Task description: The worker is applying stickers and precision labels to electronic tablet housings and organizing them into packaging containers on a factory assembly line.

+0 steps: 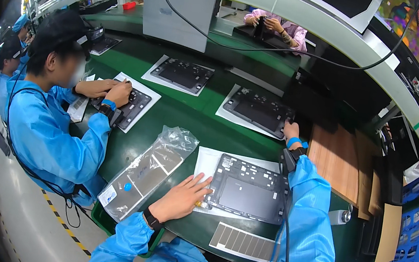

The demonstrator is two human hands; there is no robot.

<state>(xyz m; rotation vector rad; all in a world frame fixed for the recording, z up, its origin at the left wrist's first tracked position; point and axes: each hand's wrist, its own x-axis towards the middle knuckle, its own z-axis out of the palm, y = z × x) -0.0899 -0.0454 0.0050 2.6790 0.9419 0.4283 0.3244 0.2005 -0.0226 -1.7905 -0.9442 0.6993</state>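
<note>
Head view, left hand (182,198): fingers spread flat, holding nothing, tips on the near dark panel (249,189).
Near dark panel: lies on a white sheet (207,163), near middle of the green surface (190,115).
Right hand (291,128): reaches to the far panel (259,111); finger state cannot be told.
Risk: the stretched sleeve may drag the near panel (it looks unsecured) off its sheet.

1. Lighting: bright and even, from overhead; colours read clearly.
2. Shadows: soft and short beneath the left hand (181,199) on the green worktop (190,115).
3. Glare: sheen on the clear plastic bag (147,170).
4. Distortion: strong fisheye bending with a black vignette at the rim.
5. Focus: centre sharp; edges soft.
</note>
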